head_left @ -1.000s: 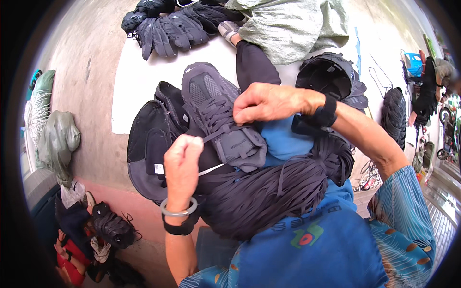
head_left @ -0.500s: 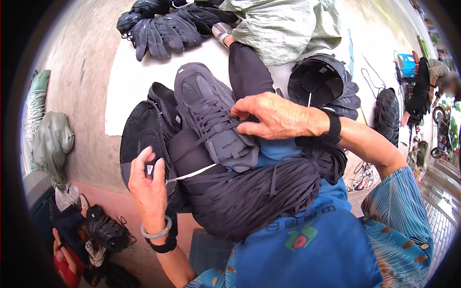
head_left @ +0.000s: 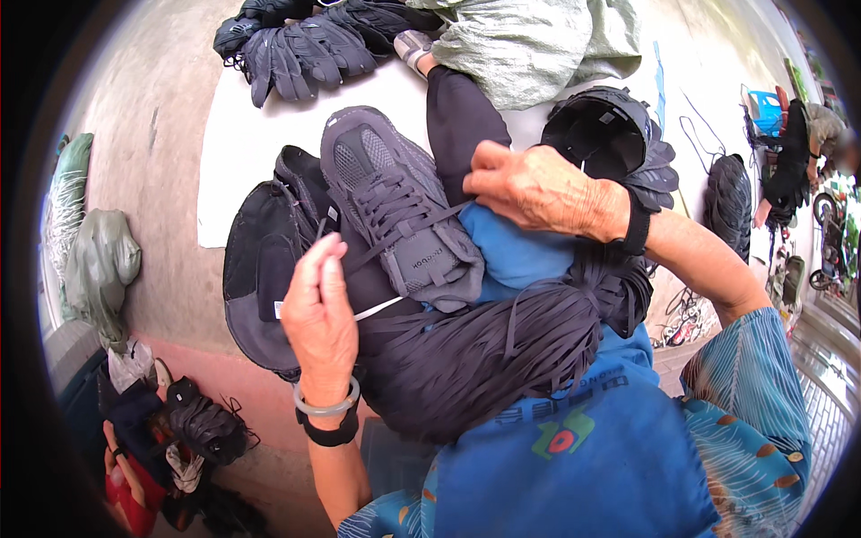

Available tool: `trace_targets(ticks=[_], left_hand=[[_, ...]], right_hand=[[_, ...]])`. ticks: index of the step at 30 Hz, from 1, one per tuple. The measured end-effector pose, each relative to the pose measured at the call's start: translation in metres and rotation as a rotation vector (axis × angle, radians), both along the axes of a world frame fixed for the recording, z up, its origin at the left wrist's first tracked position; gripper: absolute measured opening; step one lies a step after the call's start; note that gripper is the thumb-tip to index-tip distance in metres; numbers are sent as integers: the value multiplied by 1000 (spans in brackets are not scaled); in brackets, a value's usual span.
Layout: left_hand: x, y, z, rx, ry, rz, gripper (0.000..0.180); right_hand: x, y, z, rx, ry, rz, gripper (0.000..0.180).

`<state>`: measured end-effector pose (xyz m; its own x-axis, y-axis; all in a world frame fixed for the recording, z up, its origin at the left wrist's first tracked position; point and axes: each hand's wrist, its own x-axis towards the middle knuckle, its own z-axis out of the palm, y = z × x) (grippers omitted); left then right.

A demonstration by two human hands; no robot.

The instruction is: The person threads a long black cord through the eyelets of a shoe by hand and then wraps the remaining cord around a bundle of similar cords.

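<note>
A dark grey sneaker upper (head_left: 395, 211) lies across my lap, its toe pointing away and laces crossing its front. My right hand (head_left: 547, 193) is closed in a pinch on a dark shoelace (head_left: 446, 214), which runs taut from the upper's right side. At the upper's left, my left hand (head_left: 325, 314) has its fingertips together around the other lace strand, whose short end seems to poke above them. Beneath that hand sit more black uppers (head_left: 256, 260), one turned to show its lining. A thick bundle of dark laces (head_left: 484, 359) rests on my lap below the sneaker upper.
Nested uppers (head_left: 601, 134) stand at the right on a white sheet (head_left: 238, 152). A row of dark uppers (head_left: 309, 56) lies at the far left, beside a pale woven sack (head_left: 529, 45). Stuffed green sacks (head_left: 106, 269) and a red-clothed person (head_left: 134, 493) are at the left.
My right hand has moved up and away from the upper, drawing the lace tight. My left hand has come right, toward the upper, and its spread fingers have closed.
</note>
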<state>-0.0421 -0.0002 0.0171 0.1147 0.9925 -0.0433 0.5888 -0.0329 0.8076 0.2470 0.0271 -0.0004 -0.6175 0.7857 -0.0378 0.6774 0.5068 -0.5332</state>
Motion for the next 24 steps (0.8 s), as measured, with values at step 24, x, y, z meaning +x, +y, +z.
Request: trace_targets(ticks=[24], left_hand=[[0,-16,-3,-464,-88,41,19]], right_hand=[[34,-32,41,-374,-21,156,24]])
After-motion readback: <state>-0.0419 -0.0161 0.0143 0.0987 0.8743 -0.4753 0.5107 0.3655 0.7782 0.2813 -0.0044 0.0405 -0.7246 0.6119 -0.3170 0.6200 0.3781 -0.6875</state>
